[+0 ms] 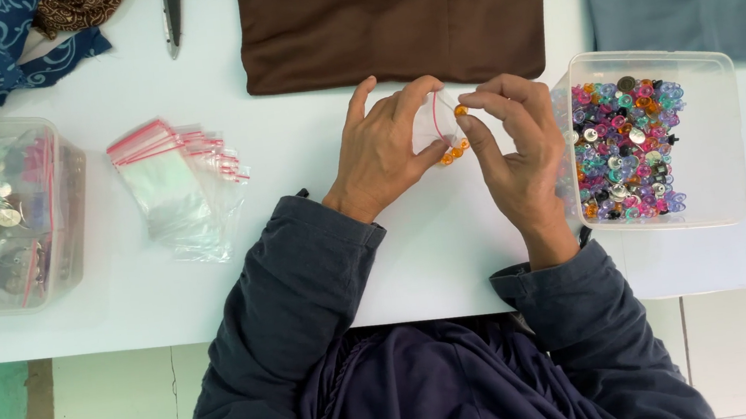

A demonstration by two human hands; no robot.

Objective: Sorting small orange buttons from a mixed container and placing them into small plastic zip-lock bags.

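Now left hand (pixel 382 148) pinches a small clear bag (pixel 438 129) over the tabletop (pixel 293 153), just below the brown cloth (pixel 393 18); right hand (pixel 514 144) pinches an orange bead (pixel 461 111) at its mouth. Bead tub (pixel 661 138) touches right hand; bare tabletop left, toward spare bags (pixel 176 184).

The person wears a dark navy long-sleeved jacket whose left sleeve (pixel 280 293) and right sleeve (pixel 587 307) end in plain, loosely creased cuffs at the wrists, over a gathered dark navy garment (pixel 429 388) of softer, pleated cloth.
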